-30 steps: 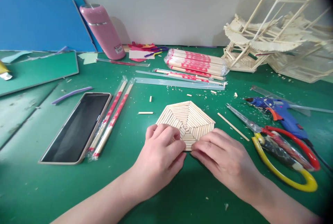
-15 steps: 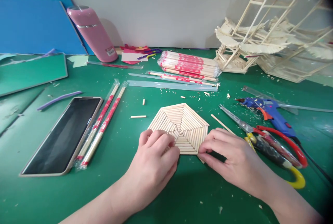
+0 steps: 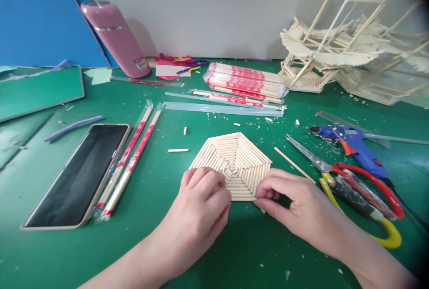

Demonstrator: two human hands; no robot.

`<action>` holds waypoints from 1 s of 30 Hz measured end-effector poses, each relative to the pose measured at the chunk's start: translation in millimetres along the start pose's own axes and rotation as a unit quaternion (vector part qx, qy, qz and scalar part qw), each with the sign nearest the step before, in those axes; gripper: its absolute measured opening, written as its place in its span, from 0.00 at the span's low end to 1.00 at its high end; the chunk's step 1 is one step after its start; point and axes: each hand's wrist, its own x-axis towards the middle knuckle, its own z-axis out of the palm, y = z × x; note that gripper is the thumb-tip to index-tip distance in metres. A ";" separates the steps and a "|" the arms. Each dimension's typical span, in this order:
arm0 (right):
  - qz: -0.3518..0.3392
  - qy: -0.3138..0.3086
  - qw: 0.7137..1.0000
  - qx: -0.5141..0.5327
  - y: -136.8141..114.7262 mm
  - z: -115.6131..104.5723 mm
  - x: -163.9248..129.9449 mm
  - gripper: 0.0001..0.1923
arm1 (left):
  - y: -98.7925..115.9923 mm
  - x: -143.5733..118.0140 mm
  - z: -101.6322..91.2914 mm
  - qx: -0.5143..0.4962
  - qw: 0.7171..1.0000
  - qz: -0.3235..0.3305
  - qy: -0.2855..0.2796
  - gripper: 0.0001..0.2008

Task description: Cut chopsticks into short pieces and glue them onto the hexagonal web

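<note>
A many-sided panel (image 3: 251, 159) of thin wooden sticks, laid in rings like a web, rests flat on the green table. My left hand (image 3: 204, 204) is closed over its lower left edge, fingers curled, hiding that corner. At the lower right corner, my right hand (image 3: 295, 204) pinches with thumb and forefinger. A wooden stick's end pokes out just below that thumb; the rest of it is hidden. Another thin stick (image 3: 293, 163) lies beyond my right hand, with short cut pieces (image 3: 178, 150) left of the panel.
On the right are red- and yellow-handled pliers (image 3: 315, 157) and a blue glue gun (image 3: 355, 146). A stick-built model (image 3: 321, 56) stands behind. Wrapped chopsticks (image 3: 246, 82) and glue sticks (image 3: 221, 109) lie at the back. Leftward are a phone (image 3: 78, 177) and a pink bottle (image 3: 117, 38).
The view has shifted slightly. Both hands keep nearly the same places at the panel's lower edge, and their grips look unchanged.
</note>
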 end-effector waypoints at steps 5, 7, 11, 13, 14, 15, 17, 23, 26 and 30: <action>0.027 0.002 1.000 0.001 0.0 0.6 -2.7 0.05 | 1.0 -0.7 -0.1 -0.004 1.000 -0.006 -0.001 0.07; 0.027 0.006 1.000 0.000 0.7 2.0 -2.9 0.05 | 1.2 -0.8 0.0 -0.005 1.000 -0.010 0.002 0.06; 0.031 0.016 0.999 -0.010 1.9 4.2 -1.0 0.05 | 1.1 -0.3 0.6 -0.007 1.000 -0.016 0.006 0.06; 0.031 0.016 0.999 -0.014 1.6 4.2 -0.2 0.05 | 1.1 0.2 0.8 -0.006 1.000 -0.015 0.004 0.06; 0.031 0.015 0.999 -0.015 1.2 4.1 0.0 0.05 | 1.1 0.3 0.8 -0.004 1.000 -0.014 0.002 0.06; 0.032 0.015 0.999 -0.016 0.7 4.0 0.0 0.05 | 1.1 0.5 0.8 -0.003 1.000 -0.013 0.000 0.07; 0.036 0.018 0.999 -0.017 -0.4 4.0 -0.4 0.05 | 1.0 0.6 0.6 0.002 1.000 -0.008 -0.004 0.07; 0.044 0.013 0.999 0.002 0.4 2.3 -0.6 0.04 | 0.2 1.3 -0.1 0.017 1.000 0.006 -0.007 0.07; 0.049 -0.010 0.998 0.039 1.8 -2.0 -0.4 0.03 | 0.2 0.9 -0.6 0.016 1.000 0.004 -0.009 0.07; 0.048 -0.014 0.997 0.056 1.2 -6.4 -1.7 0.05 | 0.5 0.4 -1.4 0.015 1.000 0.001 -0.009 0.07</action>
